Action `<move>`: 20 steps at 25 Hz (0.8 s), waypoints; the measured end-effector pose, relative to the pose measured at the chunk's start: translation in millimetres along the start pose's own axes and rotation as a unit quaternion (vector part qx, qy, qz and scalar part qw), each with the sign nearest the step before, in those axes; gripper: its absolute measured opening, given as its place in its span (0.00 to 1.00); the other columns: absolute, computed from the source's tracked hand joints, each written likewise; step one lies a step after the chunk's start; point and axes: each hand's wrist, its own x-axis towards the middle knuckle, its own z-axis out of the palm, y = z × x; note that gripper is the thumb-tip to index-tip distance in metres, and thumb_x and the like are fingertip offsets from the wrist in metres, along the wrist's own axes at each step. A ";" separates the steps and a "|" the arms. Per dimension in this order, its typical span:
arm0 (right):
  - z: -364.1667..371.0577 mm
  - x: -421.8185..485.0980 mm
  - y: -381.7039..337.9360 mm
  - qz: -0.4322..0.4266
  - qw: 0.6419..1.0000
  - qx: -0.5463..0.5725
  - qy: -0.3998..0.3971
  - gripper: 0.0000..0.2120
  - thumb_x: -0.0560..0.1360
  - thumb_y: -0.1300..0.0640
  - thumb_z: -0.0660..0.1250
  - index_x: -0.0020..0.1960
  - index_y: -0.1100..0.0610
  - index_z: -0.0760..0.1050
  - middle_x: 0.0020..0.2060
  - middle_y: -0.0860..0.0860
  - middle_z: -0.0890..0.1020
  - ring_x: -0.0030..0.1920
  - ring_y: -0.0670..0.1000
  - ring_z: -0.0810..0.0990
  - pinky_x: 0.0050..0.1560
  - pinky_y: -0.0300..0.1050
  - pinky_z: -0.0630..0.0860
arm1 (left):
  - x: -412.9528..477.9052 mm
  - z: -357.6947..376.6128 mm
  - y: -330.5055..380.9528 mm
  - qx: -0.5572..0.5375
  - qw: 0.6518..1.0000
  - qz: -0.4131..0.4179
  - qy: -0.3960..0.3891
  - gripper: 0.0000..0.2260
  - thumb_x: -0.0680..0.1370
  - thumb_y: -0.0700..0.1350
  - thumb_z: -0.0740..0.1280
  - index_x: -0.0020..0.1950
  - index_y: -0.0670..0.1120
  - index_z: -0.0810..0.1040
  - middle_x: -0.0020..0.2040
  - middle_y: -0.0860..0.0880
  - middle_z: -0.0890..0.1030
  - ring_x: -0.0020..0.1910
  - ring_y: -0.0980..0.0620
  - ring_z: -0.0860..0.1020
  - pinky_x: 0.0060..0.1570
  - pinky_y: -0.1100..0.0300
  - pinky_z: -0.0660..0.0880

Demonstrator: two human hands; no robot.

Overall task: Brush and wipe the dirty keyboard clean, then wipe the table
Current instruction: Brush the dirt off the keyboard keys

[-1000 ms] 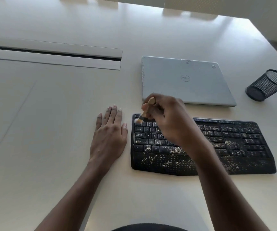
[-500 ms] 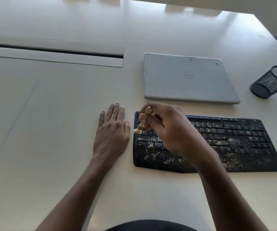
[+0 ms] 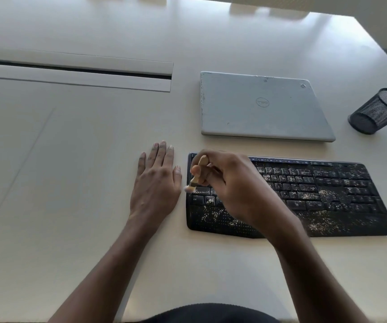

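Right, on my feed the pale counter [image 3: 71,183] fills almost the whole view, with a long cable slot [image 3: 76,76] set into it at the far left. A closed silver laptop [image 3: 262,106] lies flat at the far right of centre.

Just nearer than the laptop, and apart from it, sits the black keyboard [image 3: 327,197], lying square to me. Pale specks [image 3: 213,214] are scattered over its keys and palm rest, thickest along the near edge.

I see the right hand [image 3: 232,185] over the keyboard's left half, hiding the keys beneath it. The left hand [image 3: 156,185] lies palm down on the counter just beside the keyboard's left edge, its fingers [image 3: 162,152] straight, close together and pointing away from me, holding nothing. I cannot tell whether its thumb touches the keyboard.

A black mesh cup [image 3: 379,110] leans at the right edge of the view, well apart from the keyboard.

Smallest is the brush [image 3: 198,172], a short wooden-handled one clamped between the right thumb and curled fingers. It tilts down to the left, bristles at the keyboard's left edge near the lower keys. The tip is blurred, so I cannot tell whether it touches them.
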 end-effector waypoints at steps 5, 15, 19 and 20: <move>-18.8 -10.2 3.6 0.053 0.998 -0.036 -0.023 0.07 0.83 0.61 0.66 0.49 0.61 0.80 0.41 0.44 0.82 0.38 0.29 0.77 0.32 0.22 0.69 | 0.4 2.3 -0.4 0.003 1.000 0.000 0.008 0.28 0.84 0.53 0.51 0.83 0.44 0.62 0.84 0.44 0.60 0.84 0.49 0.55 0.84 0.46 0.49; 5.1 -3.2 -4.3 -0.002 0.999 -0.042 -0.015 0.07 0.82 0.60 0.67 0.45 0.57 0.79 0.36 0.47 0.81 0.38 0.39 0.79 0.40 0.29 0.73 | -0.5 -1.5 -0.1 0.002 1.000 0.004 0.001 0.30 0.83 0.53 0.49 0.84 0.43 0.61 0.84 0.44 0.60 0.85 0.48 0.54 0.84 0.46 0.49; -6.6 -8.8 -5.1 0.004 0.996 -0.091 0.005 0.08 0.83 0.59 0.67 0.44 0.54 0.77 0.38 0.47 0.80 0.40 0.42 0.81 0.40 0.31 0.77 | -0.1 0.4 0.0 0.004 1.000 -0.001 0.007 0.29 0.83 0.53 0.49 0.83 0.43 0.61 0.84 0.44 0.60 0.84 0.48 0.55 0.84 0.46 0.49; -6.6 -8.5 -6.7 0.001 0.997 -0.074 0.015 0.07 0.83 0.59 0.68 0.45 0.55 0.79 0.39 0.48 0.81 0.40 0.45 0.82 0.40 0.31 0.78 | 0.0 0.0 -0.5 0.004 1.000 -0.001 0.005 0.29 0.83 0.53 0.49 0.83 0.43 0.61 0.84 0.44 0.60 0.85 0.48 0.55 0.84 0.46 0.49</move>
